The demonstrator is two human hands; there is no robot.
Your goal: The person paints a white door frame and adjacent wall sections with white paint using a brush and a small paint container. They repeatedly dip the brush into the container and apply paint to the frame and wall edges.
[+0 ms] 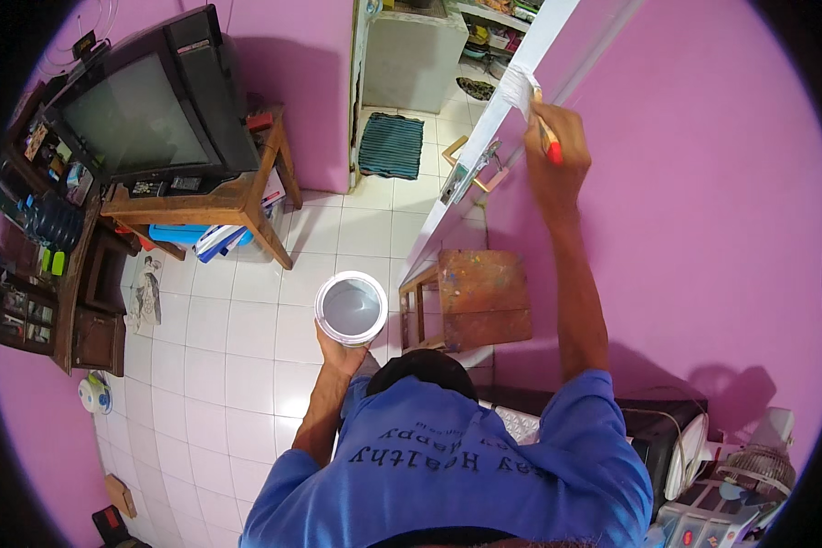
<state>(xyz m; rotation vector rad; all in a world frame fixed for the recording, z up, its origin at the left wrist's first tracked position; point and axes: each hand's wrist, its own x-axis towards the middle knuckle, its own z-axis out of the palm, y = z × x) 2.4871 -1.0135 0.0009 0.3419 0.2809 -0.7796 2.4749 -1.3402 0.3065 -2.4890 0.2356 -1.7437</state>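
Note:
In my left hand (342,353) is an open can of pale grey-white paint (351,308), held upright in front of my body. My right hand (558,140) grips a paintbrush (548,133) by its wooden handle, whose end is red. The white bristles touch the narrow edge of a white door (500,113), above the lock. A metal lock plate (455,183) is set into that edge, and gold-coloured handles (491,181) stick out on both sides of the door.
A wooden stool (485,301) with paint stains stands below the door. On the left a large CRT television (151,116) sits on a wooden table (178,198). A green-blue ribbed mat (392,146) lies in the doorway. A pink wall (699,205) rises on the right, above a small fan (757,472).

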